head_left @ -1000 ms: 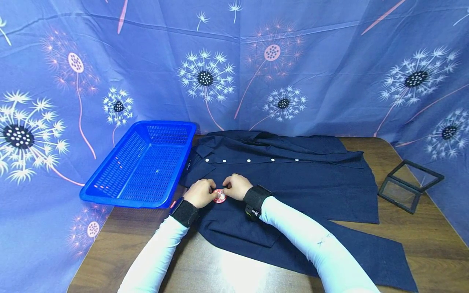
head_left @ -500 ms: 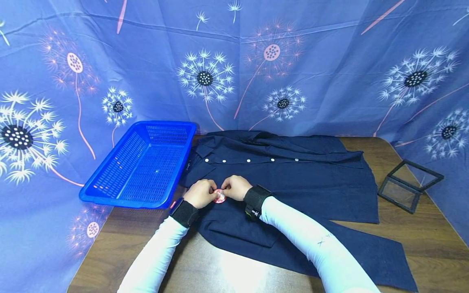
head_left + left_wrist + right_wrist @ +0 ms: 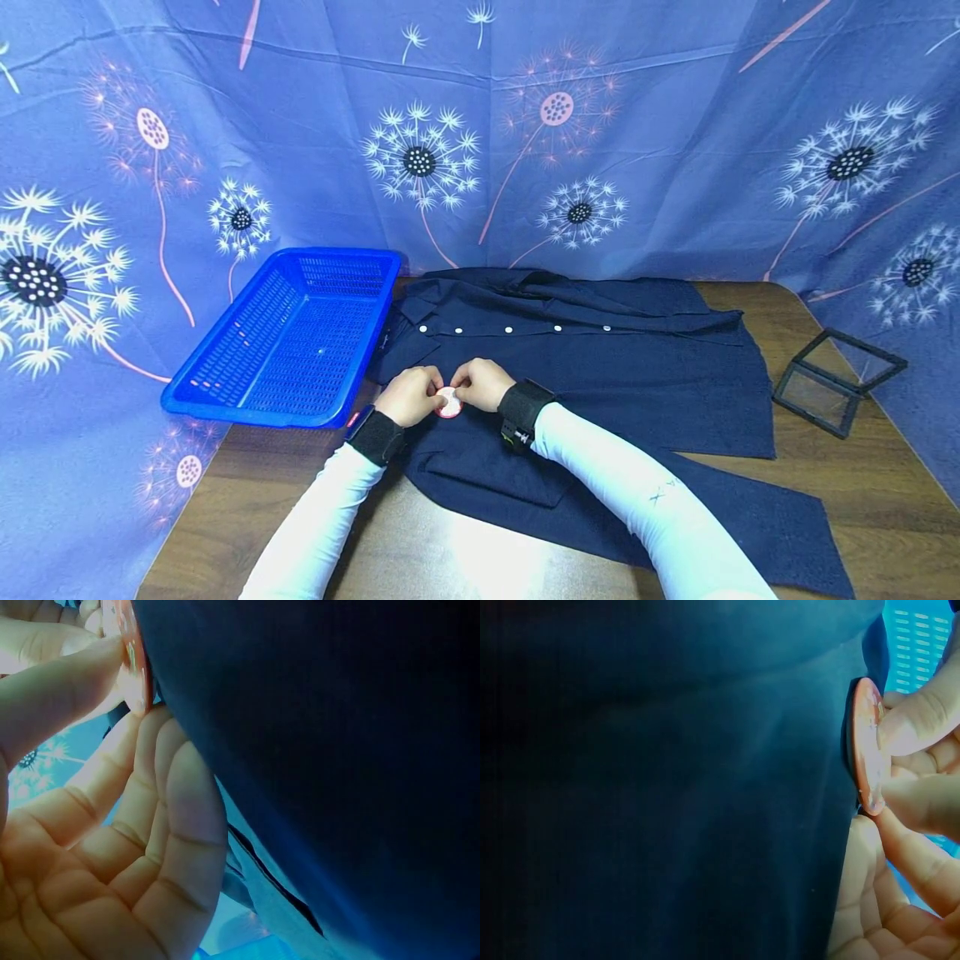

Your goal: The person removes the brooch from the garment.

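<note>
Both my left hand (image 3: 407,395) and right hand (image 3: 481,383) pinch the round red badge (image 3: 449,403) against the navy shirt (image 3: 600,358); loosening either grip might let it slip off the cloth.

One dark shirt (image 3: 600,367) with five white buttons (image 3: 508,330), one round red badge (image 3: 450,404), one blue basket (image 3: 225,392) at the left edge, one black frame (image 3: 840,379) at the right edge, two hands.

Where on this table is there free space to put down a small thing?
Bare wooden table shows in front, between the two white sleeves, and at the right between the dark navy shirt and the black-framed glass box. The blue plastic basket holds nothing. It is crowded around the small round badge, where both hands meet.
</note>
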Tool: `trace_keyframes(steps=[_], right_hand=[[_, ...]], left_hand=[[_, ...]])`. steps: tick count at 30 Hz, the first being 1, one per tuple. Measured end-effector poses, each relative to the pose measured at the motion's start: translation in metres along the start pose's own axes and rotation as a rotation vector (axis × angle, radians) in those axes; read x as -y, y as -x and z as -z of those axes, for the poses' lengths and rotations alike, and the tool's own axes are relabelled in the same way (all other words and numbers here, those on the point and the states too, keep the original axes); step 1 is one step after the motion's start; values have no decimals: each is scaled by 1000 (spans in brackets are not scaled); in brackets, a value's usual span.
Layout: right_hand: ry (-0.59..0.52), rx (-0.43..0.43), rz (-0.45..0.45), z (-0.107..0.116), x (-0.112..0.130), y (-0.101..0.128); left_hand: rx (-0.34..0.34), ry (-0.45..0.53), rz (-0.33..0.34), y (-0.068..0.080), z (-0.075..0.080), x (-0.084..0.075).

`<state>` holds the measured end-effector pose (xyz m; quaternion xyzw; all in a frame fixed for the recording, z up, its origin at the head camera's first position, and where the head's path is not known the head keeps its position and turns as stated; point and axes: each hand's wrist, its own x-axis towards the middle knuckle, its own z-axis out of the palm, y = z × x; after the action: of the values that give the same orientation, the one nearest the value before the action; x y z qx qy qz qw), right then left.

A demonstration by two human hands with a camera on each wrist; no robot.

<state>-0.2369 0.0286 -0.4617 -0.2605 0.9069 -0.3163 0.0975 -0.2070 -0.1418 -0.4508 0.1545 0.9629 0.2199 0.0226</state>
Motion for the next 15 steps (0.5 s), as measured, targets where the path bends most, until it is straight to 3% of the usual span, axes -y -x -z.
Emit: trace_keyframes(steps=[15], right_hand=[[-35,21,0,1,1,1]], left_hand=[[-14,15,-11,0,1,-1]])
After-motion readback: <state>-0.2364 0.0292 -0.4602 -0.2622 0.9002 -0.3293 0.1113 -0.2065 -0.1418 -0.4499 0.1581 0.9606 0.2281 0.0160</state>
